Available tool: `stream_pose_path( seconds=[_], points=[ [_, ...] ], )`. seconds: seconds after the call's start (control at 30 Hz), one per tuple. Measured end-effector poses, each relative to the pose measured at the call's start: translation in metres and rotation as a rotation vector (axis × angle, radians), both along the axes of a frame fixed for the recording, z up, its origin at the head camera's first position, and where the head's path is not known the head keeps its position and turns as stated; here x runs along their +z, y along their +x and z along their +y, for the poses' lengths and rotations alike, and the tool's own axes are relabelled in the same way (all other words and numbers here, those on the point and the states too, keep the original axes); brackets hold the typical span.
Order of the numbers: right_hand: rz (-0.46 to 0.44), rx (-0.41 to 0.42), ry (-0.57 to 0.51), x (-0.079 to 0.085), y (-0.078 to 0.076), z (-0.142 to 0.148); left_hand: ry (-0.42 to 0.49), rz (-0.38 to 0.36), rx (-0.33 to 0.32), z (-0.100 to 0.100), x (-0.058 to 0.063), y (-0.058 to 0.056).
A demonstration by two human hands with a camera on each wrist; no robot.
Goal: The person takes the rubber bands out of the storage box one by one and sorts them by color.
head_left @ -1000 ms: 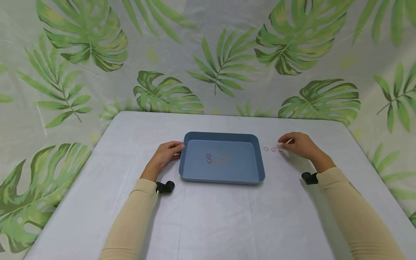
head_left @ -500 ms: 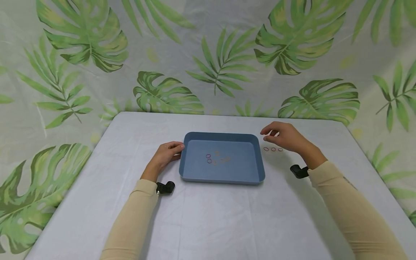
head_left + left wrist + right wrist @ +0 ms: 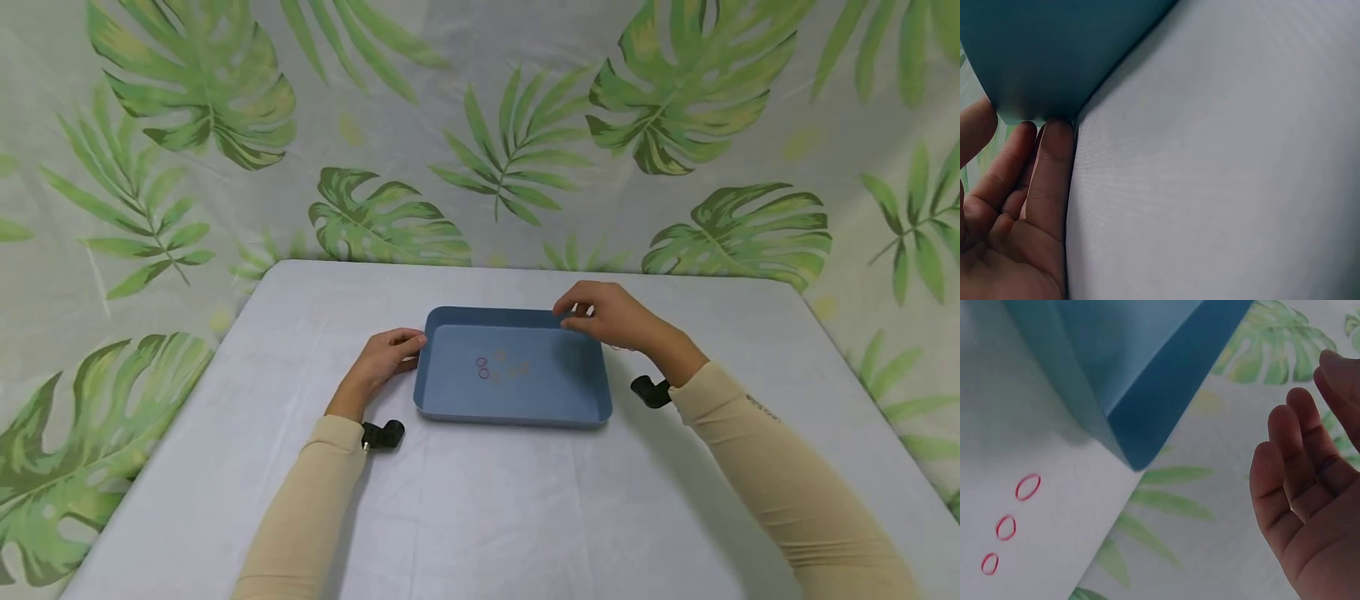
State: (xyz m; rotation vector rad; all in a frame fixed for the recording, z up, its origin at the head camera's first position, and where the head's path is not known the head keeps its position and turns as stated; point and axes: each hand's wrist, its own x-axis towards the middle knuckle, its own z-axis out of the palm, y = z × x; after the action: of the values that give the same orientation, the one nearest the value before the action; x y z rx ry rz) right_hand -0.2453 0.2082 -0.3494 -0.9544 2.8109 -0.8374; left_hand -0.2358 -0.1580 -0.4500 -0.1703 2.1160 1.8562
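My left hand point(image 3: 387, 357) rests at the left side of a blue tray point(image 3: 513, 414). In the left wrist view its straight fingers point(image 3: 1052, 162) touch the tray's outer wall, and the thumb point(image 3: 977, 128) is at the rim. Above the tray's back right corner hovers my right hand point(image 3: 611, 315), thumb and forefinger apart, nothing visible between them. Inside the tray lie two thin purple bands point(image 3: 482, 367) and several faint orange bands point(image 3: 525, 367). Three thin red bands point(image 3: 1015, 527) lie in a row right of the tray, mostly hidden behind the right hand in the head view.
A white cloth covers the table point(image 3: 480, 517). Behind it hangs a leaf-patterned curtain point(image 3: 510, 50). Each wrist wears a small black camera, the left wrist camera point(image 3: 384, 435) in front of the tray's left side.
My right hand has moved left, from over the red bands beside the tray to above the tray's back right corner. The left hand and the tray have stayed in place.
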Motion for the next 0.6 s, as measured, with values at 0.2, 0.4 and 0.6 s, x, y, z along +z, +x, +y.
stream_pose_path(
  seconds=[0.2,0.4,0.6],
  points=[
    [0.005,0.045,0.007,-0.007,-0.001,-0.013,0.002,-0.005,0.017,0.002,-0.003,0.000],
    [0.028,0.103,0.020,-0.009,-0.002,-0.035,0.002,-0.002,0.008,0.002,-0.004,-0.002],
    [0.014,0.129,0.025,-0.009,-0.007,-0.058,0.002,0.005,0.008,0.000,-0.002,-0.001]
  ],
)
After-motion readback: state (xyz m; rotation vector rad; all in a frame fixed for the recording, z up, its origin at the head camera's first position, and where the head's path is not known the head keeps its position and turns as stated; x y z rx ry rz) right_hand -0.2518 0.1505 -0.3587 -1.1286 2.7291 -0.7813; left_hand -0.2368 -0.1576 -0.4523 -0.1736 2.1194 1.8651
